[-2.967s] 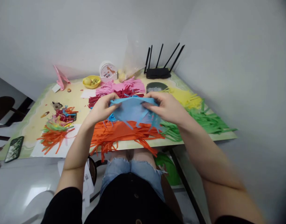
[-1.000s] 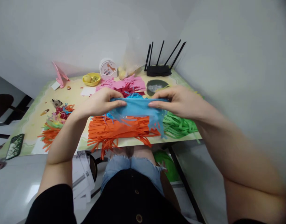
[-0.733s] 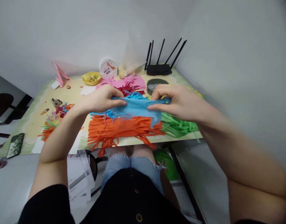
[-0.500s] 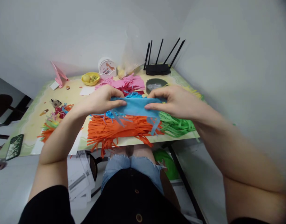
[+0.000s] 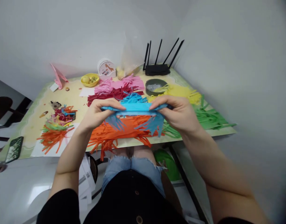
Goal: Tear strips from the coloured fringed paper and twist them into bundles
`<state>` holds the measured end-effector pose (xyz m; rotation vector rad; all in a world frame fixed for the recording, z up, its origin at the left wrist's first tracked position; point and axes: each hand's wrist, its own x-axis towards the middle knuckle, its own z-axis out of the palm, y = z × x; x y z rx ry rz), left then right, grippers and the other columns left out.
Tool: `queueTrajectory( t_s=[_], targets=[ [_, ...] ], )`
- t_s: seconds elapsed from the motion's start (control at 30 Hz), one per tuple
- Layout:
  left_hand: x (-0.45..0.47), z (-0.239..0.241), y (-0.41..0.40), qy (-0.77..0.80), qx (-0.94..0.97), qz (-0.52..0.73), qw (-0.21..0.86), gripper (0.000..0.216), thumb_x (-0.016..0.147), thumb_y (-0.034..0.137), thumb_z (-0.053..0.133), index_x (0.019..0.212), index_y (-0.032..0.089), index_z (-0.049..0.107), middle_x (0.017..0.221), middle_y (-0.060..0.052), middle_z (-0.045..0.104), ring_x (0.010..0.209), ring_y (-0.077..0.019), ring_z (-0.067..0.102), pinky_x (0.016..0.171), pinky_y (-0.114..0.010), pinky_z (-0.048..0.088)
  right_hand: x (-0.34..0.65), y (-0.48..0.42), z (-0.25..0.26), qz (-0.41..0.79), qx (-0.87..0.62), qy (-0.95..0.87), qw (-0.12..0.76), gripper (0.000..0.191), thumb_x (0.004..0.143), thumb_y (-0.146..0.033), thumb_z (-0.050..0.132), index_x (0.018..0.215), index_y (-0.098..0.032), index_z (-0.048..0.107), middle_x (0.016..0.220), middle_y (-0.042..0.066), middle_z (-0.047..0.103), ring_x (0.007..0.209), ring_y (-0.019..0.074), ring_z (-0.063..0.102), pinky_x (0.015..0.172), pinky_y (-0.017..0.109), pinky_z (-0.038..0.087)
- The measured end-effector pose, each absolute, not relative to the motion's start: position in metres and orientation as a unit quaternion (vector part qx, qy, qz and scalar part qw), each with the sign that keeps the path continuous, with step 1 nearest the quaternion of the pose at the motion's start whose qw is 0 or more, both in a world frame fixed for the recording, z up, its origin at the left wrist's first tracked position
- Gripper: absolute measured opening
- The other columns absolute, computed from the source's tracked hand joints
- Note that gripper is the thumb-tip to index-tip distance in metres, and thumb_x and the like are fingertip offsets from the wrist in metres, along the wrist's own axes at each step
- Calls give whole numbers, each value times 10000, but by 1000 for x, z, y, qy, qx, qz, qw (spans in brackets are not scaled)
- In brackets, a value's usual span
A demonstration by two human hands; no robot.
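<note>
A blue fringed sheet (image 5: 136, 107), which looks like paper or thin fabric, is stretched level between my two hands above the table. My left hand (image 5: 102, 113) pinches its left end and my right hand (image 5: 175, 112) pinches its right end. Cut strips hang from both ends. Below it lies an orange fringed piece (image 5: 122, 129), partly covered. Just behind are more blue strips (image 5: 135, 98), a dark red fringed piece (image 5: 115, 93) and a pink one (image 5: 119, 84). Green strips (image 5: 210, 118) and a yellow fringed piece (image 5: 180, 91) spread to the right of the hands.
A grey-green bowl (image 5: 154, 85) and a black router (image 5: 157, 69) stand at the back. Farther left are a yellow dish of fruit (image 5: 90, 80), a white giraffe-print container (image 5: 107, 68) and a pink stand (image 5: 57, 76). Mixed strips (image 5: 55, 130) and a phone (image 5: 14, 149) lie near the left edge.
Both hands have come lower and slightly nearer my body with the blue sheet. It has turned from a flat, front-facing panel to a narrower folded band, with fringes hanging at both ends.
</note>
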<state>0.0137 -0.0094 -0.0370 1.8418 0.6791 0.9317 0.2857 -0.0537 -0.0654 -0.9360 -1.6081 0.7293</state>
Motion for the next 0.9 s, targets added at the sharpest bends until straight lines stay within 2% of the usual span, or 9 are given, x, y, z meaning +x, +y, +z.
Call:
queueTrajectory(
  t_s=[0.17,0.3,0.47,0.63,0.73,0.83,0.9],
  targets=[
    [12,-36,-10,265,768,376,446,137,829,247,704,841,243,840,893,-78,731,744,-145,653,664,-260,509,287,-49,-69,332,-359,-679,548,182,873,-347,671,752,-224,729,787,33,694,739,170,635,726,308,515],
    [10,-33,-10,272,787,367,415,150,827,267,692,825,232,838,908,-86,723,784,-158,646,697,-274,506,288,-49,-63,306,-371,-703,524,173,835,-305,643,713,-226,736,807,56,710,804,211,650,789,364,527],
    [12,-27,-13,283,820,347,356,221,810,386,716,836,191,818,973,-101,709,831,-181,636,714,-289,501,287,-48,-60,284,-374,-719,513,227,837,-374,610,738,-224,748,820,68,721,851,240,668,833,397,526],
    [18,-35,-15,306,813,384,314,327,815,451,749,689,161,667,779,-58,667,737,-149,605,699,-264,489,280,-54,-55,210,-392,-748,493,155,847,-311,686,713,-233,685,808,51,711,791,212,665,790,373,532],
    [19,-34,-18,328,804,383,316,355,766,471,802,847,172,629,838,-42,668,724,-131,611,659,-229,487,279,-58,-51,171,-389,-771,474,134,868,-303,674,748,-244,683,833,59,715,835,231,672,812,395,536],
    [21,-24,-18,338,793,344,372,467,783,506,774,1078,184,610,884,-40,688,719,-128,644,628,-206,491,281,-60,-49,156,-388,-788,453,137,883,-309,654,763,-253,687,859,67,719,859,241,675,813,399,541],
    [23,-17,-15,336,804,280,402,398,836,504,713,1029,161,657,798,-35,696,667,-125,640,610,-203,487,282,-61,-47,156,-381,-796,444,136,883,-314,653,763,-260,690,880,67,722,872,241,678,817,396,543]
  ],
)
